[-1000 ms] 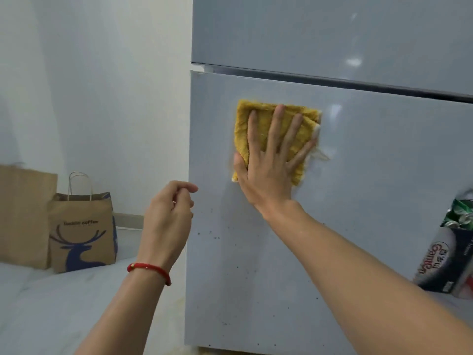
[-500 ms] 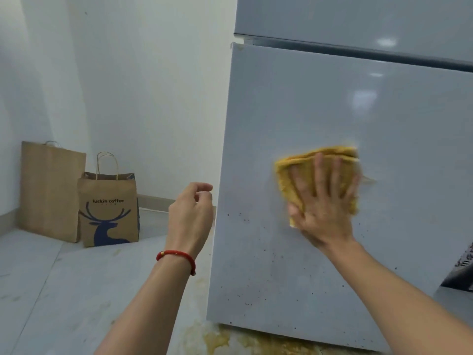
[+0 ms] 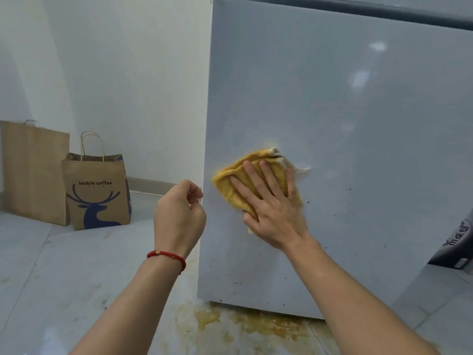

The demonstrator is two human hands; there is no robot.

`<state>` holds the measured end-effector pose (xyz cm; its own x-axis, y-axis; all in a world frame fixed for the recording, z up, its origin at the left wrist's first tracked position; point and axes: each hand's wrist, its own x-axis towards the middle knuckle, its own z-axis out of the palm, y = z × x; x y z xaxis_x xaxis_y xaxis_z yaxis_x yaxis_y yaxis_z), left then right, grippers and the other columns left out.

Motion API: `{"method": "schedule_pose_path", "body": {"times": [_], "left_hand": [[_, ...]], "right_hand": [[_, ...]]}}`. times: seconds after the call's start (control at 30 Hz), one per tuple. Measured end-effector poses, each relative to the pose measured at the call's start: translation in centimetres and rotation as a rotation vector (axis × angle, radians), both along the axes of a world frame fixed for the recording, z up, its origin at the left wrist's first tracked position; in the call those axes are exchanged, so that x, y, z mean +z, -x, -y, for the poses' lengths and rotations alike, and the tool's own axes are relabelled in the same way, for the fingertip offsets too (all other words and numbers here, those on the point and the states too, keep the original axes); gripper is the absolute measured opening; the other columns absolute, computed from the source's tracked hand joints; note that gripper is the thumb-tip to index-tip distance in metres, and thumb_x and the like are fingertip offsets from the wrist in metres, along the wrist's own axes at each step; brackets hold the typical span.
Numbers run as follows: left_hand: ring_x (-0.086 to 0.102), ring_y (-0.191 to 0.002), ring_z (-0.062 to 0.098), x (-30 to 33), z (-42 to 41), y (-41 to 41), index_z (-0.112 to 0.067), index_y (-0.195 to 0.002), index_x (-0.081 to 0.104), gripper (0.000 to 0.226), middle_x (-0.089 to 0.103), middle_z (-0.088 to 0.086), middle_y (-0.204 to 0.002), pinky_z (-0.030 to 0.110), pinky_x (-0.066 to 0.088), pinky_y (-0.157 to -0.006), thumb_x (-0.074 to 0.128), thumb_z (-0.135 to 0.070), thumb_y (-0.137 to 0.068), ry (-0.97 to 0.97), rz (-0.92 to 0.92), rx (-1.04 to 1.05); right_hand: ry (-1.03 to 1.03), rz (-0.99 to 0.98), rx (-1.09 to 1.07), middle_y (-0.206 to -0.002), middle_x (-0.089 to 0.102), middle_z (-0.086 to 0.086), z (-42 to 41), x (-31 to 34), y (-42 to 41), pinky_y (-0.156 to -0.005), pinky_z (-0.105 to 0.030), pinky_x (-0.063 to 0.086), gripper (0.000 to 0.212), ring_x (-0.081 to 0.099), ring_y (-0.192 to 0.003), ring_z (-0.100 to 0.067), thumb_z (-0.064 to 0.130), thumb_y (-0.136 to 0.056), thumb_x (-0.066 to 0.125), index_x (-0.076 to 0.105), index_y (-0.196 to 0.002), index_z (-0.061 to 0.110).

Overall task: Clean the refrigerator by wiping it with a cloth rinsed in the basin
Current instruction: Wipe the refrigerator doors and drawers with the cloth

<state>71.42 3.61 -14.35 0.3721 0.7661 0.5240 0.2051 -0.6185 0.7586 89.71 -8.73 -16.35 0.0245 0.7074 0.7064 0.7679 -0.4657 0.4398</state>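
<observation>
The grey refrigerator (image 3: 358,124) fills the right of the view, its lower door speckled with small dark spots. A folded yellow cloth (image 3: 236,180) lies flat against the door near its left edge. My right hand (image 3: 271,208) presses on the cloth with fingers spread. My left hand (image 3: 179,213) hovers in the air just left of the door edge, fingers curled loosely with nothing in them, a red string bracelet on its wrist. No basin is in view.
Two brown paper bags stand on the floor by the white wall at left, a plain one (image 3: 33,170) and a "luckin coffee" one (image 3: 97,193). Yellowish stains (image 3: 256,324) mark the floor under the refrigerator. A dark printed package (image 3: 458,242) shows at the right edge.
My right hand has slid the cloth down the door and back toward its left edge. The view has tilted down, showing the floor stains. My left hand stays curled beside the door.
</observation>
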Motion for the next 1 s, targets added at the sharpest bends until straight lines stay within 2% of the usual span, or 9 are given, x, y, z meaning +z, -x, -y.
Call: {"method": "schedule_pose_path", "body": {"times": [0.13,0.3,0.37,0.43,0.57,0.67,0.8,0.93,1.0], "left_hand": [[0.058,-0.080,0.017,-0.7,0.0,0.2,-0.020,-0.099,0.061,0.031,0.061,-0.003,-0.090,0.036,0.053,-0.070,0.055,0.006,-0.083,0.027,-0.164,-0.046],[0.060,-0.085,0.019,-1.9,0.3,0.7,-0.019,-0.108,0.058,0.031,0.061,-0.003,-0.096,0.042,0.058,-0.077,0.059,0.003,-0.086,0.055,-0.217,-0.046],[0.062,-0.090,0.021,-2.0,0.8,0.5,-0.019,-0.114,0.056,0.032,0.060,-0.002,-0.099,0.045,0.058,-0.082,0.060,0.000,-0.088,0.122,-0.187,-0.033],[0.061,-0.094,0.023,-2.2,1.4,0.2,-0.016,-0.119,0.055,0.034,0.060,0.001,-0.105,0.045,0.057,-0.086,0.061,-0.002,-0.089,0.149,-0.164,-0.010],[0.059,-0.103,0.023,-2.7,3.0,-0.9,-0.012,-0.133,0.054,0.048,0.056,0.005,-0.124,0.041,0.054,-0.091,0.064,-0.003,-0.088,0.084,-0.181,0.011],[0.054,-0.116,0.021,-2.5,3.4,-1.3,-0.016,-0.144,0.047,0.059,0.050,0.002,-0.135,0.042,0.050,-0.101,0.065,-0.005,-0.089,0.227,-0.169,-0.062],[0.053,-0.124,0.021,-1.9,3.5,-1.7,-0.019,-0.138,0.043,0.058,0.054,-0.001,-0.129,0.038,0.050,-0.098,0.062,0.002,-0.088,0.419,-0.019,-0.135],[0.045,-0.131,0.017,-1.2,3.1,-2.3,-0.022,-0.146,0.041,0.069,0.048,-0.004,-0.140,0.031,0.043,-0.095,0.060,0.005,-0.086,0.478,0.024,-0.157],[0.043,-0.134,0.016,-1.2,3.1,-2.1,-0.023,-0.151,0.037,0.077,0.046,-0.006,-0.144,0.030,0.044,-0.094,0.059,0.008,-0.085,0.493,0.031,-0.154]], "right_hand": [[-0.457,-0.346,-0.243,-0.171,0.000,-0.023,7.4,-2.1,-4.5,-0.118,-0.077,0.001,0.076,-0.002,-0.156,-0.050,0.051,-0.103,0.037,0.007,-0.166,0.023],[-0.713,-0.554,-0.270,-0.168,-0.001,-0.033,4.6,-0.5,-2.3,-0.115,-0.078,-0.001,0.075,-0.004,-0.153,-0.057,0.044,-0.105,0.043,0.011,-0.166,0.014],[-0.624,-0.531,-0.212,-0.170,0.000,-0.028,2.1,-0.5,0.0,-0.115,-0.079,-0.001,0.073,-0.004,-0.154,-0.055,0.041,-0.103,0.049,0.017,-0.166,0.022],[-0.387,-0.399,-0.120,-0.172,0.000,-0.019,-0.5,-1.2,2.1,-0.117,-0.078,-0.002,0.074,-0.005,-0.156,-0.051,0.037,-0.100,0.053,0.018,-0.165,0.032],[-0.017,-0.208,0.062,-0.174,-0.009,-0.006,-3.3,-1.8,3.9,-0.120,-0.070,-0.013,0.085,-0.013,-0.158,-0.039,0.018,-0.096,0.053,0.008,-0.165,0.038],[0.148,-0.105,0.139,-0.174,0.002,0.001,-1.6,-1.6,2.2,-0.124,-0.059,-0.014,0.084,-0.005,-0.161,-0.028,0.009,-0.091,0.053,0.022,-0.163,0.040],[-0.077,-0.150,0.043,-0.173,0.016,-0.002,4.4,-2.0,-1.3,-0.126,-0.062,0.000,0.079,0.010,-0.160,-0.031,0.019,-0.085,0.063,0.038,-0.159,0.034],[-0.451,-0.396,-0.144,-0.172,0.013,-0.016,6.1,-3.2,-1.1,-0.120,-0.075,0.004,0.077,0.004,-0.158,-0.045,0.013,-0.090,0.058,0.033,-0.162,0.022],[-0.490,-0.474,-0.155,-0.172,0.006,-0.018,3.1,-2.7,1.3,-0.118,-0.077,0.002,0.079,-0.001,-0.157,-0.048,0.008,-0.091,0.053,0.026,-0.164,0.021]]}}
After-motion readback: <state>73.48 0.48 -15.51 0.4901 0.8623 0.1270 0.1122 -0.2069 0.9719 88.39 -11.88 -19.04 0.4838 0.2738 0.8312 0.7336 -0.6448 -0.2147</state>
